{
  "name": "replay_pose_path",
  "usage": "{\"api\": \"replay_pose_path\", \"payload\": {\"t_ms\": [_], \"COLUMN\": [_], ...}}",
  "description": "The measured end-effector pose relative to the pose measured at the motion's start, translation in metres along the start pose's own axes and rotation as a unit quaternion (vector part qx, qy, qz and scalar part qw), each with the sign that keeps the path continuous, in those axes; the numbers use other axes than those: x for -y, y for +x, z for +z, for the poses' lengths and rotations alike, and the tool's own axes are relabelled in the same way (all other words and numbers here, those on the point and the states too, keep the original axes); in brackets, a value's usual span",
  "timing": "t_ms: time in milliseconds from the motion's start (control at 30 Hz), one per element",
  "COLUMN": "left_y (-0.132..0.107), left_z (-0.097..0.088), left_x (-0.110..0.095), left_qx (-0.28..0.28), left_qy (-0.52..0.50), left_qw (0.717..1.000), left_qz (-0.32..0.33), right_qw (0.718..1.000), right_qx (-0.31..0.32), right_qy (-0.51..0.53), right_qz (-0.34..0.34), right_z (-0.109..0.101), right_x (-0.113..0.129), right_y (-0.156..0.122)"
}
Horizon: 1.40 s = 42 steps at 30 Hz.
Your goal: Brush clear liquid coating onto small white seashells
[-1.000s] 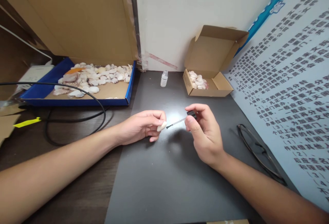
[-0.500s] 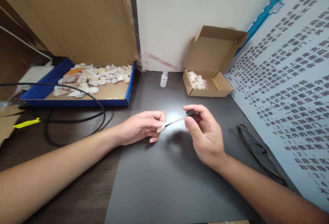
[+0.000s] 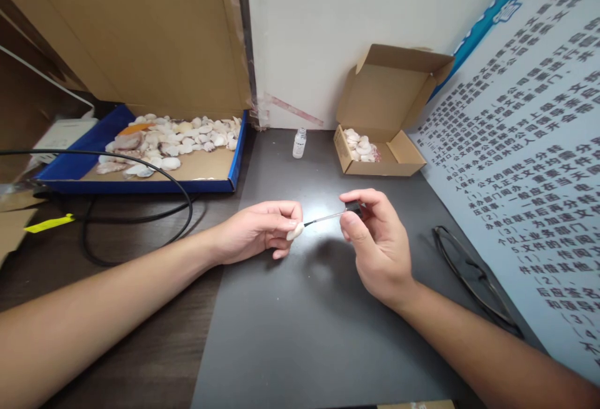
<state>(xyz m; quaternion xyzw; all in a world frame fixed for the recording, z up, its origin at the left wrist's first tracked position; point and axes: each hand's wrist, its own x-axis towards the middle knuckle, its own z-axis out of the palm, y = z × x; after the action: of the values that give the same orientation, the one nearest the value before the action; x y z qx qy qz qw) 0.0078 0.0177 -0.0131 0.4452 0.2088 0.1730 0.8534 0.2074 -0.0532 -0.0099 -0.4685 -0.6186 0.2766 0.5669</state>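
Observation:
Between thumb and fingers, my left hand (image 3: 262,229) pinches a small white shell (image 3: 295,231). My right hand (image 3: 382,243) grips a brush (image 3: 327,216) by its black cap; a thin clear stem runs from the cap to a dark tip. That tip points left and lies at the shell's edge; whether it touches, I cannot tell. Beyond the hands, a small clear glass bottle (image 3: 299,144) with a white label stands uncapped on the dark grey mat (image 3: 281,346).
Many shells lie in a blue-edged cardboard box (image 3: 201,186) at the left. More sit in a small open carton (image 3: 375,169) at the back right. A black cable (image 3: 191,209) loops on the left. Glasses (image 3: 473,281) lie by the printed board (image 3: 529,165) on the right.
My right hand has shifted slightly right, drawing the brush back a little and levelling it. My left hand keeps the shell in almost the same spot.

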Motion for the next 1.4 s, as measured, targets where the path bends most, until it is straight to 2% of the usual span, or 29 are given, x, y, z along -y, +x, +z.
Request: {"api": "replay_pose_path", "payload": {"t_ms": [200, 400, 567, 700, 1067, 1400], "left_y": [0.0004, 0.0005, 0.0003, 0.0, 0.0005, 0.0007], "left_z": [0.0001, -0.0001, 0.001, 0.0025, 0.0045, 0.0063], "left_x": [-0.0002, -0.0003, -0.0007, -0.002, -0.0027, -0.003], "left_qx": [0.001, -0.002, -0.003, -0.011, -0.037, -0.046], "left_qy": [0.003, -0.003, 0.007, -0.003, 0.007, 0.005], "left_qw": [1.0, 1.0, 1.0, 1.0, 0.999, 0.999], "left_qz": [0.001, -0.004, -0.004, -0.004, -0.014, -0.01], "right_qw": [0.999, 1.0, 0.999, 1.0, 0.997, 0.993], "right_qx": [0.014, 0.009, 0.012, 0.0, 0.034, 0.068], "right_qy": [-0.033, -0.002, -0.035, -0.014, -0.018, -0.058], "right_qz": [0.007, -0.006, -0.014, -0.018, -0.072, -0.083], "right_z": [0.0003, -0.0001, 0.0009, -0.0005, -0.0026, -0.0026], "right_x": [0.0012, 0.002, 0.001, 0.0026, 0.0047, 0.0048], "right_y": [0.0001, -0.0007, 0.0003, -0.0004, -0.0033, -0.004]}}
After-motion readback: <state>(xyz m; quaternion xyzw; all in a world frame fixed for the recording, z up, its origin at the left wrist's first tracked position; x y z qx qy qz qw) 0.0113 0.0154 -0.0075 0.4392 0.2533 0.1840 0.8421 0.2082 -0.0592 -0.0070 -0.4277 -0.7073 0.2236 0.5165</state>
